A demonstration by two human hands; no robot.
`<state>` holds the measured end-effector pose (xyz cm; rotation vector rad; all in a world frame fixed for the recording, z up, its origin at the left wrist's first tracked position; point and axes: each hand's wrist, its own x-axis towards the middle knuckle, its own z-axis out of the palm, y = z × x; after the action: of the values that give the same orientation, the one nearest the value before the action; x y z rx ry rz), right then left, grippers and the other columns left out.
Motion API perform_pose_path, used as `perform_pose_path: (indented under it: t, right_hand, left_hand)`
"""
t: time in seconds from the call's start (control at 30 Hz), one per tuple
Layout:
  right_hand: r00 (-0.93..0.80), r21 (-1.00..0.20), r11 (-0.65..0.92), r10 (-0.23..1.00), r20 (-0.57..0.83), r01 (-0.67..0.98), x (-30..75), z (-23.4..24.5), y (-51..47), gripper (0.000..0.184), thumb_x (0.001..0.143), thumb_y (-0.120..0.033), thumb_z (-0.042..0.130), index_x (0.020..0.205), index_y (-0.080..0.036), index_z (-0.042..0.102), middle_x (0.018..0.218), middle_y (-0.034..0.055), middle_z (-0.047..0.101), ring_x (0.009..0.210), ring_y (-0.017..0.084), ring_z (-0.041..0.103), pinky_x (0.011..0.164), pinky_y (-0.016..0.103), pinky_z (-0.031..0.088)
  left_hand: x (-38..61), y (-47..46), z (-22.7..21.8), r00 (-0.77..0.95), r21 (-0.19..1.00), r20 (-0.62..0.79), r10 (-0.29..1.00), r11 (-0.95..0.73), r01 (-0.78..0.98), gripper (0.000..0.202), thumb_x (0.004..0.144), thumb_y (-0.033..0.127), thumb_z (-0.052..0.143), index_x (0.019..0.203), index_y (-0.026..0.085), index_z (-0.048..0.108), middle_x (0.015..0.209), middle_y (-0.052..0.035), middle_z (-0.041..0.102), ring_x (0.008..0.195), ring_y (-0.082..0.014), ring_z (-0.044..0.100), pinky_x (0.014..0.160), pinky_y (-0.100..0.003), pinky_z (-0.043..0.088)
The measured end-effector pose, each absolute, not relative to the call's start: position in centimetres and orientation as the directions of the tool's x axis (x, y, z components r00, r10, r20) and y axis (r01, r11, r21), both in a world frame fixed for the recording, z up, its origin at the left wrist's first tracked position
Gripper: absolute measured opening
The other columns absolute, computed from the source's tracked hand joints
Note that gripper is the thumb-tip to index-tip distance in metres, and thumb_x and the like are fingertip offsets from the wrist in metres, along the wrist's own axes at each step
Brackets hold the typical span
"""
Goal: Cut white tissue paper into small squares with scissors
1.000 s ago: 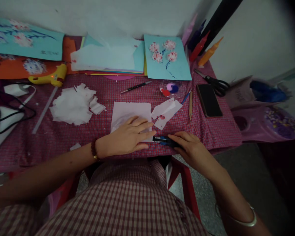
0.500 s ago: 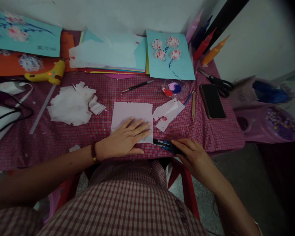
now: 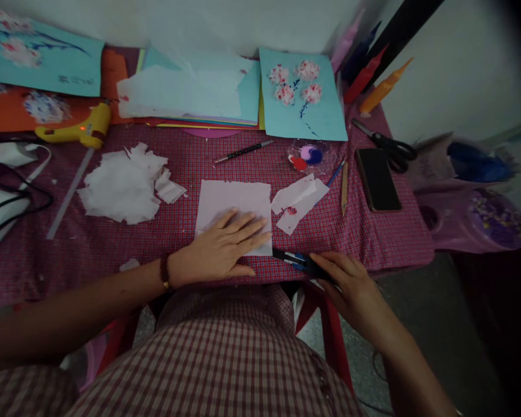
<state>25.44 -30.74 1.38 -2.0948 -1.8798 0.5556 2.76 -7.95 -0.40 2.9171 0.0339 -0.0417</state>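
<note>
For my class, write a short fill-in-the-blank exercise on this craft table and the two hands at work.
The left hand lies flat on a pale pink sheet of ____.
The right hand grips a black and ____ cutter.
The glue gun by the torn white scraps is ____.
Just beyond the black phone lies a pair of ____.
Missing words: paper; blue; yellow; scissors.

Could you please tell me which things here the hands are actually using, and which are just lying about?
In use: left hand pressing flat on the pink sheet; right hand gripping the black-and-blue tool.
Lying about: scissors, phone, glue gun, white paper scraps, pen, pencil.
</note>
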Motion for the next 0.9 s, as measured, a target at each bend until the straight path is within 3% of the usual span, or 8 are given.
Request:
perform_pose_path:
  t: [0.43,0.9]
  right_hand:
    - [-0.037,-0.438,-0.018,0.992,-0.117,0.899,25.1,1.7,-26.6,0.045,0.092,-0.011,0.054,0.136,-0.018,0.049,0.122,0.0116,0.059,0.107,0.026,0.055,0.093,0.046,0.048]
    - [0.008,-0.475,-0.056,0.995,-0.103,0.878,24.5,1.5,-29.8,0.044,0.092,-0.011,0.054,0.135,-0.019,0.049,0.119,0.0117,0.06,0.102,0.025,0.056,0.087,0.045,0.051]
  left_hand:
    - [2.8,-7.9,-0.4,0.999,0.259,-0.038,0.021,-0.966,0.03,0.071,0.09,0.065,0.041,0.149,0.027,0.031,0.159,-0.0092,0.027,0.145,-0.0326,0.024,0.116,-0.056,0.014]
    - [2.8,-8.2,-0.3,0.998,0.296,-0.039,0.049,-0.953,0.059,0.07,0.091,0.061,0.044,0.147,0.02,0.035,0.159,-0.0085,0.027,0.145,-0.0315,0.023,0.118,-0.055,0.013]
